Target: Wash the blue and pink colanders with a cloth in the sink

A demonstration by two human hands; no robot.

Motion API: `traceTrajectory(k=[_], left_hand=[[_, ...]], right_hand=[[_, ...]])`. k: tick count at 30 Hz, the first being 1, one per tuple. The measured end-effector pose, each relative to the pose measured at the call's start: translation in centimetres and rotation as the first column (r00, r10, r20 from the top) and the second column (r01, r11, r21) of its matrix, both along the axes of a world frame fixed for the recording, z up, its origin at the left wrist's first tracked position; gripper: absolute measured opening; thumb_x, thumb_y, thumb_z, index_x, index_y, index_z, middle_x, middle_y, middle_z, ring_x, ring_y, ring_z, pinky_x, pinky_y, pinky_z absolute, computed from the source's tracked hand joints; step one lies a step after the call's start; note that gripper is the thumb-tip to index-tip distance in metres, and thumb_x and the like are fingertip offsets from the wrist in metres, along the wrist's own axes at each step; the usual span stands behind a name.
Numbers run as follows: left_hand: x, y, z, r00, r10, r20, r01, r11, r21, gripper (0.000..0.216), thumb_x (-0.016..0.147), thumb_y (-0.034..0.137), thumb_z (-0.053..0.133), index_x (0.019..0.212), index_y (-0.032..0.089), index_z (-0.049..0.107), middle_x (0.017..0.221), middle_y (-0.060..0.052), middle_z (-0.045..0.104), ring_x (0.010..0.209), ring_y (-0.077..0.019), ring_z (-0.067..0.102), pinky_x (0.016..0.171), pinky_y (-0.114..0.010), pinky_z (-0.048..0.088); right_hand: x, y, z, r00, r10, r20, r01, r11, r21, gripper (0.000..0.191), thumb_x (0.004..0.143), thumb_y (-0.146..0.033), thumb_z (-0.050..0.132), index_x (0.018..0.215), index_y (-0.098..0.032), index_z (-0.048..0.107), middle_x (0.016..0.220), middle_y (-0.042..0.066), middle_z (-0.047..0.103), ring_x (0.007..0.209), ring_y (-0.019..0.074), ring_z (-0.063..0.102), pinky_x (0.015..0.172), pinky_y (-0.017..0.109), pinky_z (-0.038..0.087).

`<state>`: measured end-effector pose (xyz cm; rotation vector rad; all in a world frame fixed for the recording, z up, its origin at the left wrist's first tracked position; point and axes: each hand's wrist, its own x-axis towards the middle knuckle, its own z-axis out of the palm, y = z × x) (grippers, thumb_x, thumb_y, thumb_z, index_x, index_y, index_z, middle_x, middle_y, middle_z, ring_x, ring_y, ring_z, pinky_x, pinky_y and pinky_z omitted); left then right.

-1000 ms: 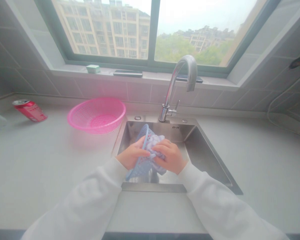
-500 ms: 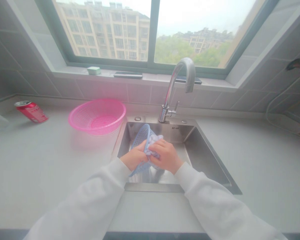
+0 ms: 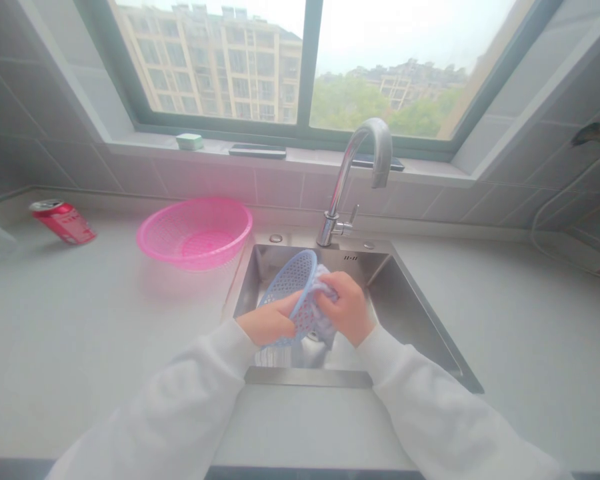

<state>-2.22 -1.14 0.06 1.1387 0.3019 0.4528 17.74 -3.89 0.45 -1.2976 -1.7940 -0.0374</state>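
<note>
Light-blue perforated plastic basket [image 3: 286, 279]: sits tilted over the stainless-steel sink [image 3: 417, 317]; fingers of the left hand [image 3: 269, 323] grasp its rim, probably the surest hold; likely light, flexible, slippery if wet. Pale-lilac crumpled cloth [image 3: 324, 325]: looks soft; the right hand [image 3: 349, 307] clutches it against the basket.

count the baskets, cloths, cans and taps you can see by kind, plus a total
Baskets: 2 (pink basket, blue basket)
Cloths: 1 (pale cloth, in the right hand)
Cans: 1 (red can)
Taps: 1 (silver tap)
Total: 5
</note>
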Motion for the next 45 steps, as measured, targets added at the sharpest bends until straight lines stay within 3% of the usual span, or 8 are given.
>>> traceTrajectory(k=[2, 5, 10, 18, 28, 32, 37, 45], left_hand=[[-0.2, 0.4, 0.2, 0.997, 0.077, -0.002, -0.077, 0.997, 0.032, 0.085, 0.057, 0.003, 0.063, 0.139, 0.024, 0.059, 0.126, -0.006, 0.068, 0.120, -0.0299, 0.060, 0.100, -0.041, 0.043], [-0.5, 0.9, 0.1, 0.994, 0.107, -0.035, -0.102, 0.990, 0.102, 0.083, 0.056, 0.002, 0.062, 0.136, 0.024, 0.062, 0.119, -0.004, 0.068, 0.114, -0.0272, 0.060, 0.096, -0.038, 0.045], [-0.9, 1.2, -0.3, 0.994, 0.005, -0.113, 0.005, 0.996, 0.090, 0.087, 0.054, 0.004, 0.058, 0.139, 0.024, 0.061, 0.107, -0.003, 0.068, 0.101, -0.0248, 0.061, 0.090, -0.037, 0.045], [-0.5, 0.2, 0.4, 0.979, -0.206, 0.002, 0.206, 0.979, 0.009, 0.099, 0.049, 0.001, 0.055, 0.144, 0.030, 0.058, 0.134, -0.004, 0.066, 0.135, -0.0306, 0.055, 0.113, -0.046, 0.036], [-0.2, 0.7, -0.5, 0.999, 0.033, 0.028, -0.032, 0.999, -0.034, 0.089, 0.051, 0.001, 0.059, 0.137, 0.024, 0.062, 0.107, -0.002, 0.070, 0.099, -0.0230, 0.064, 0.086, -0.034, 0.044], [-0.1, 0.0, -0.4, 0.993, -0.113, -0.016, 0.113, 0.994, -0.010, 0.102, 0.051, 0.002, 0.059, 0.150, 0.028, 0.052, 0.139, -0.006, 0.064, 0.133, -0.0318, 0.055, 0.115, -0.049, 0.035], [-0.3, -1.1, 0.4, 0.958, -0.284, -0.045, 0.282, 0.958, -0.046, 0.107, 0.059, 0.007, 0.068, 0.159, 0.036, 0.041, 0.165, -0.006, 0.043, 0.156, -0.0360, 0.034, 0.128, -0.057, 0.016], [-0.4, -1.1, 1.5, 0.996, -0.089, 0.032, 0.092, 0.988, -0.126, 0.098, 0.065, 0.019, 0.087, 0.151, 0.030, 0.043, 0.152, -0.013, 0.054, 0.133, -0.0348, 0.060, 0.111, -0.050, 0.042]], right_hand=[[-1.2, -0.8, -0.3, 0.966, 0.191, 0.173, -0.198, 0.980, 0.024, 0.010, 0.083, -0.025, 0.065, 0.090, -0.027, 0.073, 0.081, 0.003, 0.074, 0.079, 0.0223, 0.067, 0.075, 0.034, 0.053], [-1.7, -0.9, -0.6, 0.937, 0.234, 0.261, -0.255, 0.965, 0.052, 0.006, 0.083, -0.024, 0.068, 0.087, -0.027, 0.072, 0.077, 0.002, 0.071, 0.075, 0.0213, 0.064, 0.070, 0.033, 0.051], [0.0, 0.2, -0.6, 0.991, 0.099, 0.085, -0.103, 0.994, 0.043, 0.013, 0.085, -0.028, 0.066, 0.095, -0.028, 0.075, 0.085, 0.004, 0.075, 0.081, 0.0234, 0.068, 0.077, 0.036, 0.055], [2.3, 1.5, 0.4, 0.953, -0.150, -0.263, 0.101, 0.976, -0.192, 0.023, 0.089, -0.040, 0.059, 0.090, -0.023, 0.075, 0.080, 0.004, 0.077, 0.074, 0.0240, 0.070, 0.071, 0.036, 0.055], [-0.9, -1.1, 0.4, 0.966, 0.186, 0.178, -0.210, 0.970, 0.124, 0.010, 0.086, -0.027, 0.066, 0.089, -0.027, 0.076, 0.077, 0.003, 0.075, 0.073, 0.0225, 0.066, 0.072, 0.035, 0.052], [1.9, 0.7, 0.7, 0.993, -0.047, -0.113, 0.043, 0.998, -0.043, 0.020, 0.088, -0.036, 0.061, 0.092, -0.024, 0.077, 0.088, 0.006, 0.079, 0.083, 0.0247, 0.070, 0.078, 0.037, 0.052], [4.7, 2.8, 0.5, 0.908, -0.290, -0.303, 0.167, 0.913, -0.372, 0.035, 0.078, -0.052, 0.062, 0.083, -0.020, 0.075, 0.078, 0.006, 0.076, 0.078, 0.0262, 0.067, 0.073, 0.037, 0.049], [2.6, 1.5, 0.6, 0.933, -0.211, -0.291, 0.120, 0.946, -0.301, 0.031, 0.082, -0.049, 0.061, 0.085, -0.021, 0.074, 0.074, 0.003, 0.074, 0.070, 0.0219, 0.065, 0.069, 0.034, 0.050]])
